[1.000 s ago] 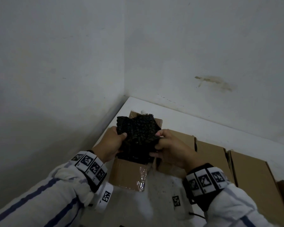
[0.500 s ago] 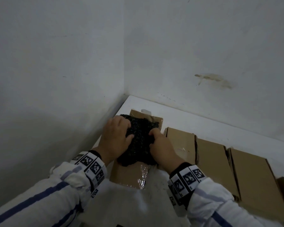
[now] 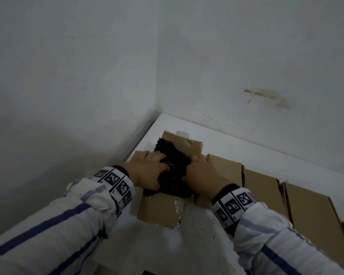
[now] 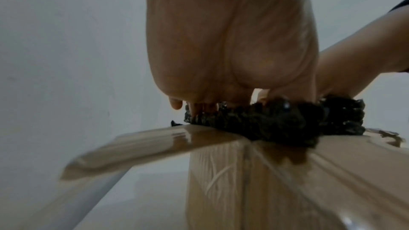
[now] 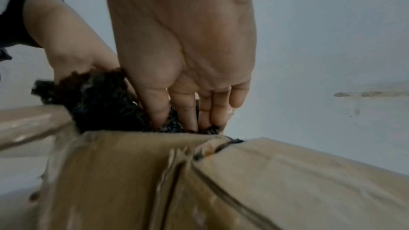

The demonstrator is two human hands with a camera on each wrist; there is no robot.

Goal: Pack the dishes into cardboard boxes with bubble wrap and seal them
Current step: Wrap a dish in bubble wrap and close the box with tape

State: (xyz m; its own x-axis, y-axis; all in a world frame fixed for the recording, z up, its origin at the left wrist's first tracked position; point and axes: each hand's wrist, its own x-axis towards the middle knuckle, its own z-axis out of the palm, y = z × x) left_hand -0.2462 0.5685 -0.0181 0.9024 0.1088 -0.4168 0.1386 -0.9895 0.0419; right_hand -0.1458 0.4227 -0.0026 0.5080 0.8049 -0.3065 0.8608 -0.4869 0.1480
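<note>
An open cardboard box (image 3: 159, 209) stands at the corner of a white table (image 3: 236, 149). A black bubble-wrap bundle (image 3: 173, 167) sits in its mouth, partly above the rim. My left hand (image 3: 147, 169) lies on the bundle's left side, fingers pressing down on it (image 4: 276, 121). My right hand (image 3: 201, 171) presses at its right edge. In the right wrist view its straight fingers (image 5: 188, 107) reach down between the bundle (image 5: 99, 97) and the box wall (image 5: 132, 172). What is inside the wrap is hidden.
Closed cardboard boxes (image 3: 224, 171) (image 3: 262, 187) (image 3: 310, 211) line up to the right. White walls meet just behind and left of the open box. A small white object (image 3: 182, 133) sits behind the box. Crumpled clear tape (image 3: 179, 211) hangs down its front.
The bundle was held up above the box a second ago; both hands have lowered it into the box mouth and now press on it from above.
</note>
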